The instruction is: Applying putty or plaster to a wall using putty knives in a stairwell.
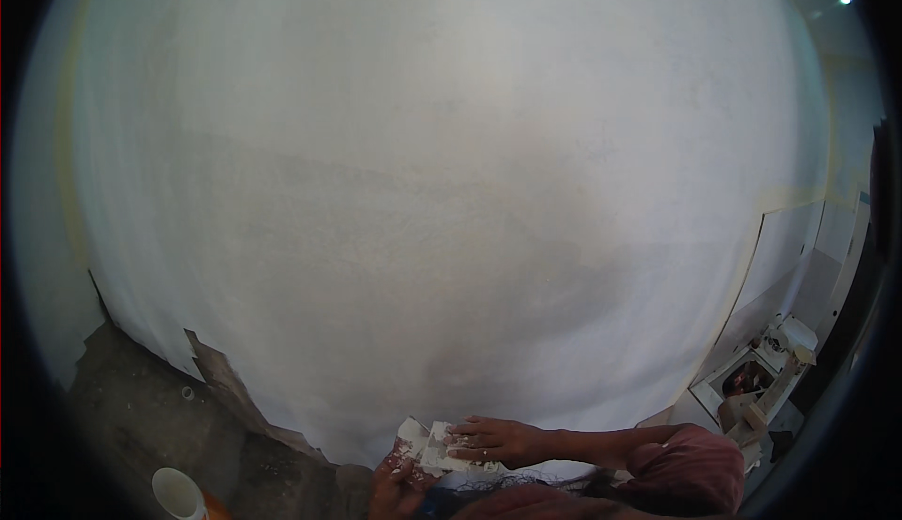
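Low in the middle of the head view, both hands meet in front of the wall (451, 210). My left hand (395, 490) is closed round a flat putty scraper (410, 433) smeared with white paste. My right hand (503, 440) reaches in from the right, its fingers laid over a second flat, paste-coated scraper (437, 447). The two scrapers touch or overlap; their handles are hidden. White paste also clings to my fingers. The wall is pale, with a darker greyish band across its middle.
An orange container with a pale rim (178, 494) stands at lower left on the dark floor (141, 407). A small ring-shaped thing (188, 393) lies on the floor. Cluttered objects (752, 379) sit beside the wall at right. A bright light (847, 0) shows at upper right.
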Tool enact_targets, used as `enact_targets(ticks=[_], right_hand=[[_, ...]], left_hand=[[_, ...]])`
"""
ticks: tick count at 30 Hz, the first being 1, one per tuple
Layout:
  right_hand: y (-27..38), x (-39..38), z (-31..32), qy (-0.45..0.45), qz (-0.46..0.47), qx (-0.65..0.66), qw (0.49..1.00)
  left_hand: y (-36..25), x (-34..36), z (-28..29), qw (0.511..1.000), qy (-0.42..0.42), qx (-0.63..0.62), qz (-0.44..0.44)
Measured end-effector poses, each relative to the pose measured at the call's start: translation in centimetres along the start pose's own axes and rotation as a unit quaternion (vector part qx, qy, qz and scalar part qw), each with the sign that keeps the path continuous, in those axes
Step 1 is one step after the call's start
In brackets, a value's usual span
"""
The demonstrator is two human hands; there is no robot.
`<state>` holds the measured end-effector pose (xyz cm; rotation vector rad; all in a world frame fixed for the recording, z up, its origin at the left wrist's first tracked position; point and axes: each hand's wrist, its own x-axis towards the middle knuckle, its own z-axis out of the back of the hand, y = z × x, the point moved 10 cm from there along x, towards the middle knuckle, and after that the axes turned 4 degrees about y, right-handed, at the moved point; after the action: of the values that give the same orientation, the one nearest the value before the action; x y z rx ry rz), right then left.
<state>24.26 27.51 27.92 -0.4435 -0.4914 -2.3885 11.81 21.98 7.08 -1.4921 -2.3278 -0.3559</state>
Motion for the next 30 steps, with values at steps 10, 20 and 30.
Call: enact_targets(ticks=[10, 20, 30], right_hand=[[-12.4, -10.1, -5.5, -0.161, -0.488, 0.272, 0.814], [-9.0, -7.5, -6.4, -0.289, -0.315, 0.854, 0.298], [4.5, 9.8, 46.6, -0.494, -0.170, -0.003, 0.853]], left_hand=[[-3.4, 0.8, -14.0, 0.607, -0.139, 0.760, -0.187], [2.9, 2.6, -12.6, 0.294, 0.185, 0.931, -0.116], [-2.2, 0.3, 16.8, 0.506, -0.064, 0.859, 0.053]])
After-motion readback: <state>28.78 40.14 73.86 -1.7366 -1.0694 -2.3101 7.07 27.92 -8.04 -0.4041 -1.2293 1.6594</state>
